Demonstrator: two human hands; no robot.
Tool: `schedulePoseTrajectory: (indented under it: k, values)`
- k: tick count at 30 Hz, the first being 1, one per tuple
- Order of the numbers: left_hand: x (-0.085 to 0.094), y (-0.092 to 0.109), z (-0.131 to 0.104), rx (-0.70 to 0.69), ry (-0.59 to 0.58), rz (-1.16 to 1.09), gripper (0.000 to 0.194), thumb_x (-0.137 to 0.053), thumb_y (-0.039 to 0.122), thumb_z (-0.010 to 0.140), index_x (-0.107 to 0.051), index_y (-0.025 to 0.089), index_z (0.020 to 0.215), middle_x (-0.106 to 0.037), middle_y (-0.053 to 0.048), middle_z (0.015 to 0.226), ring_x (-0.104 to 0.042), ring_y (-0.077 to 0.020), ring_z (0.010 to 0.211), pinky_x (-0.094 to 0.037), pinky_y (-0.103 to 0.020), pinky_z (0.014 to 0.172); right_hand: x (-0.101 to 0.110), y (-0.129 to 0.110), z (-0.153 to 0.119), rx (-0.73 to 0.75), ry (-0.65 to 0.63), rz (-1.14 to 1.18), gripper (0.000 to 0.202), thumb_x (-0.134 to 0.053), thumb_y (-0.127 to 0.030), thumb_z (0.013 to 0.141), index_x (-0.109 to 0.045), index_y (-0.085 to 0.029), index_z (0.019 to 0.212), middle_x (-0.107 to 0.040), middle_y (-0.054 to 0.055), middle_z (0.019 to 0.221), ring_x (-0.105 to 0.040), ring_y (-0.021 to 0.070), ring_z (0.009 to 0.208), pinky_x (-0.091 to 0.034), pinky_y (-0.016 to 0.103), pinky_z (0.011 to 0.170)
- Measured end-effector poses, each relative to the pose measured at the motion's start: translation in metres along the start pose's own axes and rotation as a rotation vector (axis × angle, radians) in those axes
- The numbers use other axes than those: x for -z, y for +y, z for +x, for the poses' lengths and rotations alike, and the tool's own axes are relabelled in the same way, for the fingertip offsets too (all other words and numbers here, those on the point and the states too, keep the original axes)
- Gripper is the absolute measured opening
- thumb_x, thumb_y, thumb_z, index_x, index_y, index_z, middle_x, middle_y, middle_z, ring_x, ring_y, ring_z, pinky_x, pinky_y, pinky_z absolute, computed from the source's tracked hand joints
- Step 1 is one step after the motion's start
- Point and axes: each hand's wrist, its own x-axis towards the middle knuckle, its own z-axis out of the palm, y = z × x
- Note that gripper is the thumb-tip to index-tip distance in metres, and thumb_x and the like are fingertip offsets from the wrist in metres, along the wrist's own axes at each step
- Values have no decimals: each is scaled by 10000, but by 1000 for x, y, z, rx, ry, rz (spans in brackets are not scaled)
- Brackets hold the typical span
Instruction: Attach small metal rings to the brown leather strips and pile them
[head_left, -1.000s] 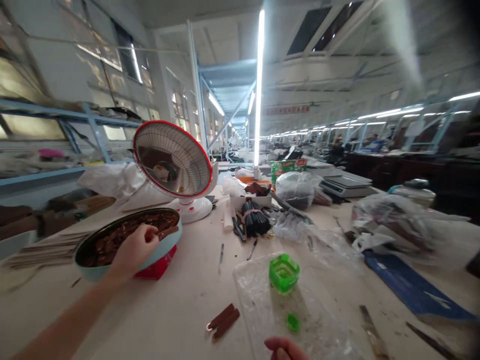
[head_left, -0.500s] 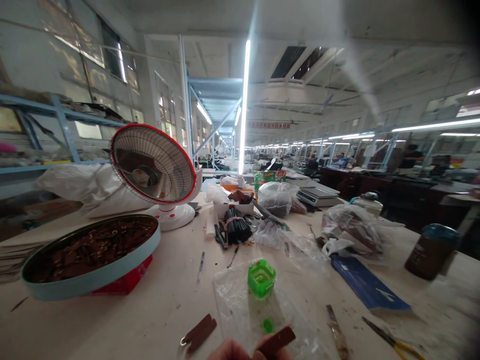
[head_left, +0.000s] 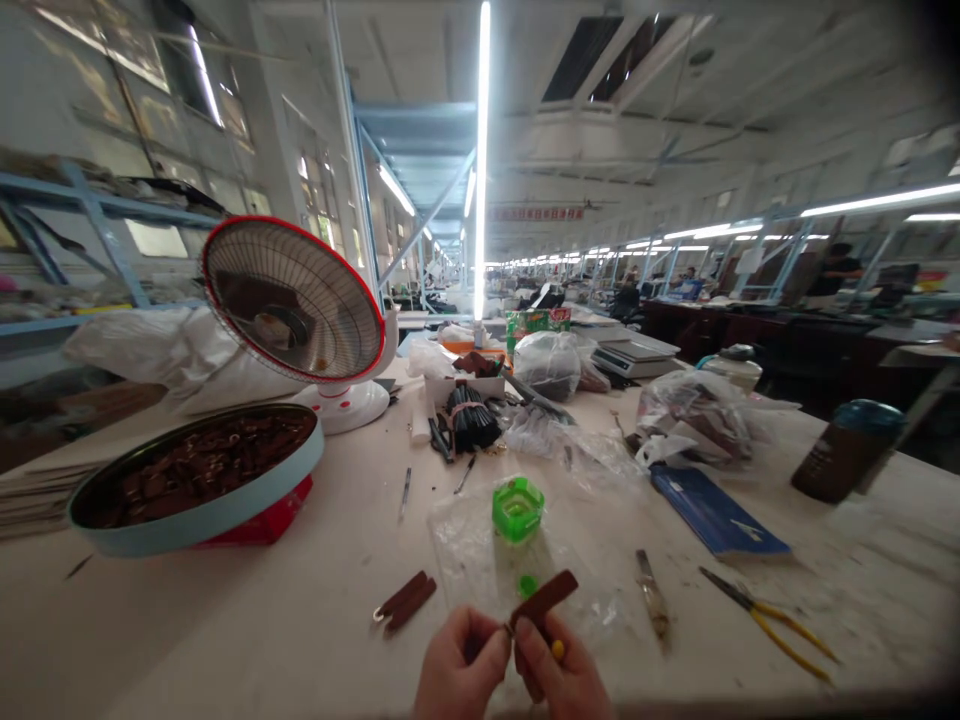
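My right hand (head_left: 559, 665) is closed on a brown leather strip (head_left: 551, 597), which slants up to the right from the fingers. A small yellow tip (head_left: 557, 650) pokes out between those same fingers; the rest of it is hidden. My left hand (head_left: 465, 660) is closed in a pinch at the strip's lower end, its fingertips close to the right thumb. What the left fingers pinch is too small to make out. Left of the hands lie two more brown leather strips (head_left: 409, 602), one with a metal ring. Beyond the hands are a small green cap (head_left: 528, 586) and an open green container (head_left: 517, 508).
A round tin (head_left: 307, 455) of brown leather pieces tilts on a red base at left, before a fan (head_left: 296, 300). At right lie a worn blade-like tool (head_left: 652, 600), yellow-handled pliers (head_left: 772, 620), a blue booklet (head_left: 716, 510) and a dark bottle (head_left: 847, 450). Plastic bags stand behind.
The view has tipped downward, so both hands now show more fully. They have come up from the bottom edge, still together at the brown leather strip.
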Motion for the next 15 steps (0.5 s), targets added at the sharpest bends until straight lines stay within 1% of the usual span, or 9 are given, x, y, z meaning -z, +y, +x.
schedulePoseTrajectory:
  k: [1, 2, 5, 8, 10, 12, 15]
  values:
    - [1, 2, -1, -10, -9, 20, 308, -552, 443, 663, -468, 150, 621, -455, 9, 546, -400, -109, 542, -328, -249, 553, 3, -5, -3, -43, -47, -31, 584, -599, -702, 537, -492, -140, 657, -381, -54, 470, -316, 55, 429, -219, 222, 433]
    - [2, 3, -1, -12, -22, 46, 299, -552, 432, 670, -476, 145, 631, -465, 5, 567, -410, -112, 562, -338, -252, 570, 5, -8, -5, -47, -14, -46, 572, -617, -682, 531, -492, -140, 665, -374, -58, 485, -324, 59, 461, -238, 222, 452]
    - [-1, 0, -2, 7, -39, 58, 283, -563, 407, 691, -492, 134, 664, -491, 0, 615, -429, -114, 602, -355, -251, 600, 8, -8, -7, -26, 2, -65, 489, -592, -618, 621, -476, -149, 693, -368, -60, 528, -320, 64, 509, -258, 225, 485]
    - [-4, -3, -3, 76, -72, 17, 281, -577, 396, 706, -503, 125, 692, -493, 8, 607, -431, -105, 593, -358, -243, 595, 13, -1, -6, -12, -37, -93, 419, -565, -558, 692, -453, -154, 693, -359, -61, 546, -315, 62, 524, -259, 223, 494]
    - [-3, -3, -4, 111, -140, -16, 273, -576, 381, 721, -532, 112, 746, -517, 1, 629, -453, -106, 607, -371, -242, 605, 20, 2, -3, -7, -55, -108, 392, -566, -527, 715, -451, -153, 703, -365, -60, 559, -319, 60, 530, -260, 220, 497]
    - [-1, -3, -4, 120, -228, -47, 262, -559, 348, 741, -562, 103, 834, -570, -25, 708, -497, -117, 658, -394, -245, 632, 28, 3, 0, -13, -82, -95, 363, -566, -496, 738, -455, -151, 719, -378, -60, 569, -321, 54, 530, -258, 215, 498]
    - [1, -3, -4, 121, -311, -73, 251, -547, 312, 761, -583, 103, 896, -616, -50, 796, -544, -130, 719, -418, -250, 671, 36, 6, 4, -86, -167, 39, 318, -577, -441, 761, -453, -150, 727, -384, -65, 550, -316, 43, 507, -241, 204, 482]
